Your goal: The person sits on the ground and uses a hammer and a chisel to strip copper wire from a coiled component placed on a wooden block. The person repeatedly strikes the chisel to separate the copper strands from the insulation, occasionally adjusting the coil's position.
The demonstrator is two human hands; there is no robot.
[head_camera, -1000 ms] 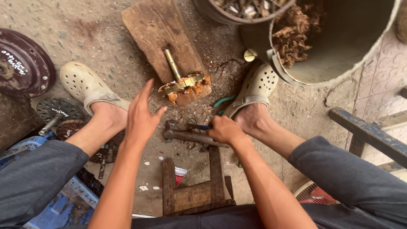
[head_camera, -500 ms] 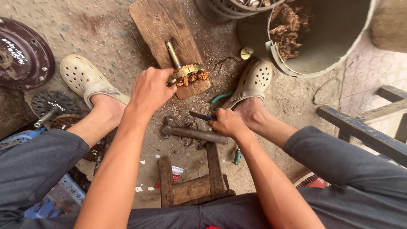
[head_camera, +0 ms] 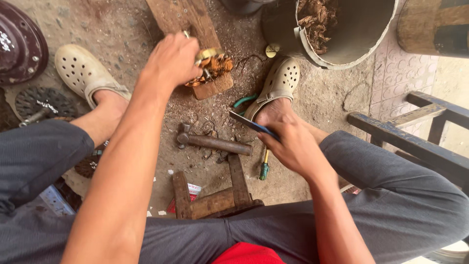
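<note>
Two clogs (head_camera: 80,71), hammer (head_camera: 215,143) between, bucket (head_camera: 342,29) beyond wooden board (head_camera: 188,22)

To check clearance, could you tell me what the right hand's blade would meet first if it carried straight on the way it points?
Probably the copper-wound part held by the left hand on the plank; the blade in the right hand points up-left towards it, though depth is unclear.

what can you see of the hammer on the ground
The hammer lies flat on the dirt floor between the person's feet, just beyond a small wooden stool. It has a dull, rusty metal head at its left end and a thick, dark, worn handle pointing right. Neither hand touches it: the left hand grips a copper-wound part on a plank farther off, and the right hand holds a thin dark blade beside it. Wire scraps lie around it.
</note>
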